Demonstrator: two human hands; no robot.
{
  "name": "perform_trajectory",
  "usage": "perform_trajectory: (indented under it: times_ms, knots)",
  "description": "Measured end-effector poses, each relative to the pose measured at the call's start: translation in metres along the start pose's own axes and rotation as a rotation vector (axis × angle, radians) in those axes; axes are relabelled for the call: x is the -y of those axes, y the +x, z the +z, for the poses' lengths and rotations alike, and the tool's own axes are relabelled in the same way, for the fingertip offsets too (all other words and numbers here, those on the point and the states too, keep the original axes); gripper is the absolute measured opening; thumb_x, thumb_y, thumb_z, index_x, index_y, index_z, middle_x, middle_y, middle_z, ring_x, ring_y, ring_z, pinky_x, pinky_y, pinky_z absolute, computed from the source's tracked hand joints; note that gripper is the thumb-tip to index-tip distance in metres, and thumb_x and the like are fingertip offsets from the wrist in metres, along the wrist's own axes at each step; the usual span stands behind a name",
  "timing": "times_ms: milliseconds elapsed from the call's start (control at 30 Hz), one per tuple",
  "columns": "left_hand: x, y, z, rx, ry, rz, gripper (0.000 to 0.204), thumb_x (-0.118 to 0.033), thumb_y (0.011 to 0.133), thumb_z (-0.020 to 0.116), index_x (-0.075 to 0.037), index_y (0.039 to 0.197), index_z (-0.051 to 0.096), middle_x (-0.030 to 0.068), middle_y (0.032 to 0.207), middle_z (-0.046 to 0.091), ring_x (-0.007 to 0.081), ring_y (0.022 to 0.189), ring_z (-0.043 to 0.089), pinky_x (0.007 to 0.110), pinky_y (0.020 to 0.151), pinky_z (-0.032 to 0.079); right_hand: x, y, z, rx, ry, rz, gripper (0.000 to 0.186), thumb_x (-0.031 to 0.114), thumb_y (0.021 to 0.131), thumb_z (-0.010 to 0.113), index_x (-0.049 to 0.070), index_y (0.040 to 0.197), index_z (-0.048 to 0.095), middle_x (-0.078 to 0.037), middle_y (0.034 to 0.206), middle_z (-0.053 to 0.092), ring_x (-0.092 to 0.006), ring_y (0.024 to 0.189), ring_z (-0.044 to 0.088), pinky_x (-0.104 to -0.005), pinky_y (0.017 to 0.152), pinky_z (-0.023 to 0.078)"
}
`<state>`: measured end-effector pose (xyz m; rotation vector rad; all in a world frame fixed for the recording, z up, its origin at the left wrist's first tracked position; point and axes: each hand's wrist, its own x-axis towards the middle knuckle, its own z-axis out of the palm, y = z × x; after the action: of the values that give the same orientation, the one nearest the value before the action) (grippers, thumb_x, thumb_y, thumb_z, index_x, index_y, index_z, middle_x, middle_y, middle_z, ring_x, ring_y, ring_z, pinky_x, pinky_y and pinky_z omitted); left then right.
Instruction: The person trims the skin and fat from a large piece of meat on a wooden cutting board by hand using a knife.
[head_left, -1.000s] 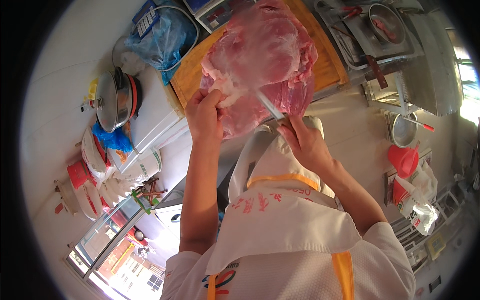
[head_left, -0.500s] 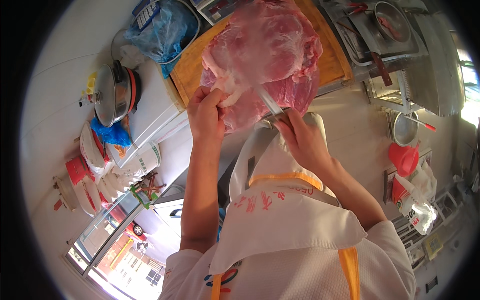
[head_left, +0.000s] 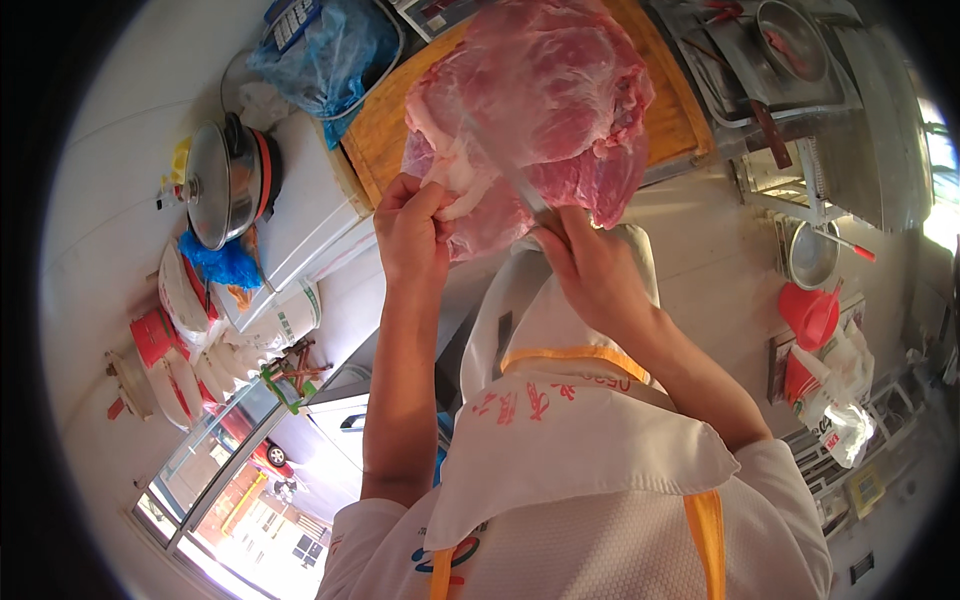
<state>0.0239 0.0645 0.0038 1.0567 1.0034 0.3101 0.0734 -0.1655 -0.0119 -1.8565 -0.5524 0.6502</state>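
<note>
Meat (head_left: 560, 90) on board (head_left: 675, 105); left hand (head_left: 412, 238) pinches fat flap (head_left: 462, 178), right hand (head_left: 595, 265) grips knife (head_left: 526, 190).

Glossy meat (head_left: 565, 95), smooth metal knife blade (head_left: 521, 185), wooden board (head_left: 675, 105), matt cloth apron (head_left: 580, 455), crinkled plastic bag (head_left: 345, 60)

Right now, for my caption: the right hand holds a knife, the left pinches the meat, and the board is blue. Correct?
Wrong colour: the head view shows an orange-brown board. The right hand holds a knife, and the left hand pinches the meat.
</note>
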Motion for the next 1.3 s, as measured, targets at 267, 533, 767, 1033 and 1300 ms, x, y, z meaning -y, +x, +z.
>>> perform_trajectory:
  times_ms: [267,533,767,1033,1300]
  knots:
    - [0.002,0.005,-0.019,-0.005,-0.02,-0.01,0.02,0.005,0.089,0.067,-0.008,0.08,0.054,0.0042,0.073,0.061,0.0089,0.057,0.044,0.027,0.052,0.033,-0.025,-0.046,0.02,0.031,-0.08,-0.043,0.022,0.025,0.112,0.061,0.006,0.117,0.052,-0.022,0.091,0.073,-0.0493,0.078,0.069,-0.0574,0.062,0.052]
    - [0.004,0.006,-0.031,0.08,-0.037,-0.018,0.019,0.006,0.089,0.063,-0.008,0.081,0.053,0.0052,0.075,0.062,0.0094,0.059,0.044,0.026,0.055,0.034,-0.007,0.01,0.039,-0.032,-0.044,-0.006,0.016,0.016,0.111,0.063,0.004,0.115,0.053,-0.02,0.085,0.07,-0.0455,0.075,0.068,-0.051,0.062,0.051]
    - [0.001,0.007,-0.039,0.055,-0.031,-0.045,0.02,0.007,0.089,0.062,-0.009,0.08,0.053,0.005,0.075,0.061,0.0093,0.06,0.044,0.027,0.054,0.034,-0.026,-0.042,0.045,0.003,-0.059,0.02,0.022,0.025,0.112,0.062,0.007,0.116,0.051,-0.022,0.082,0.07,-0.0483,0.07,0.067,-0.0582,0.058,0.05]
    - [0.009,0.008,-0.04,0.067,-0.055,-0.046,0.021,0.007,0.089,0.063,-0.009,0.08,0.053,0.004,0.074,0.062,0.0081,0.059,0.045,0.027,0.054,0.034,-0.021,0.007,0.061,-0.015,0.012,0.044,0.023,0.027,0.113,0.059,0.007,0.12,0.052,-0.024,0.082,0.069,-0.0512,0.075,0.066,-0.0608,0.062,0.048]
    - [0.013,0.003,-0.056,0.086,-0.056,-0.109,0.021,0.007,0.089,0.062,-0.01,0.08,0.054,0.0042,0.078,0.067,0.0081,0.061,0.049,0.026,0.055,0.035,-0.024,-0.019,0.048,0.008,0.02,-0.004,0.023,0.027,0.113,0.058,0.006,0.119,0.051,-0.024,0.084,0.07,-0.0516,0.076,0.067,-0.06,0.062,0.049]
